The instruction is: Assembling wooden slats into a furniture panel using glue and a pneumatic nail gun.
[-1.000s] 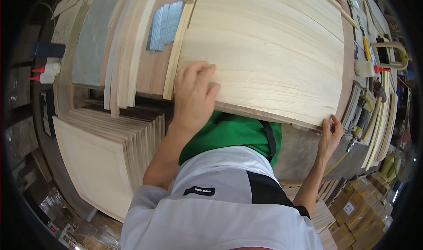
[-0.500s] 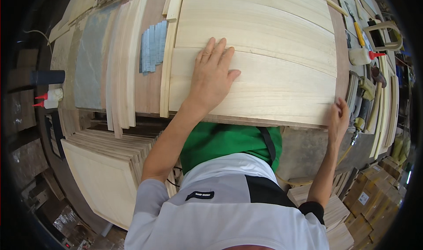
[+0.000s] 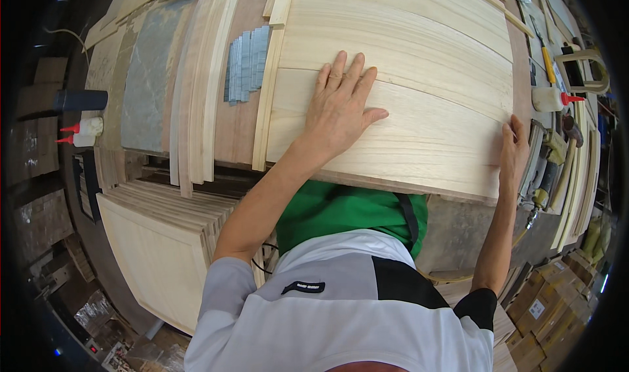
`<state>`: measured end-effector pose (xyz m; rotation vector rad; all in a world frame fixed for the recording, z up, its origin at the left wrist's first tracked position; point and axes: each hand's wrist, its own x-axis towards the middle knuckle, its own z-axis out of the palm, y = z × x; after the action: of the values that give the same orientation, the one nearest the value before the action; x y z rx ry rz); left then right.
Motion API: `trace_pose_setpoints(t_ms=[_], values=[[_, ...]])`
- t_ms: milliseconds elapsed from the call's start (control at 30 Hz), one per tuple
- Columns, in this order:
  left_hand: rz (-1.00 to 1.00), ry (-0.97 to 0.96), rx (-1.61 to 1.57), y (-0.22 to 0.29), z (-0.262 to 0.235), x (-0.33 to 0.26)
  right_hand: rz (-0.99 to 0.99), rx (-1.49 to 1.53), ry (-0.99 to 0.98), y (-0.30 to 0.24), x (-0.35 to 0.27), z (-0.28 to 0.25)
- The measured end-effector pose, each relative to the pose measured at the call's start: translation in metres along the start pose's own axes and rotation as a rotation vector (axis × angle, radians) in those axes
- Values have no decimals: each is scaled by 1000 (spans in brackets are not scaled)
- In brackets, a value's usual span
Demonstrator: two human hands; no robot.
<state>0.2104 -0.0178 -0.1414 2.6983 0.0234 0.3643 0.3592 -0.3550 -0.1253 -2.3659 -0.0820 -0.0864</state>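
Boards [image 3: 426,133] pale, grained; left hand [image 3: 339,113] spread flat, right hand [image 3: 515,152] at edge, grip unclear.

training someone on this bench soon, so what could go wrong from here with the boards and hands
The pale, flat wooden boards lie edge to edge; uneven pressure from the bare left hand, spread on top, might shift one out of line. The bare right hand is at their right edge, so a rough spot there could leave a splinter. The white bottle with a red nozzle sits just beyond that hand, where an outward sweep might knock it.
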Motion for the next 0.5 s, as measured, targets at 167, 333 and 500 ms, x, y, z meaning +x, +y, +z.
trace_pose_setpoints(t_ms=[167, 333, 500], values=[[29, -8, -10, 6, -9, 8, -113, -109, 25, 11, 0, -4], [-18, -3, 46, -6, -16, 29, -29, -36, -14, -8, 41, -12], [49, 46, 91, -33, 8, 106, -40, 98, 44, 20, 141, 11]])
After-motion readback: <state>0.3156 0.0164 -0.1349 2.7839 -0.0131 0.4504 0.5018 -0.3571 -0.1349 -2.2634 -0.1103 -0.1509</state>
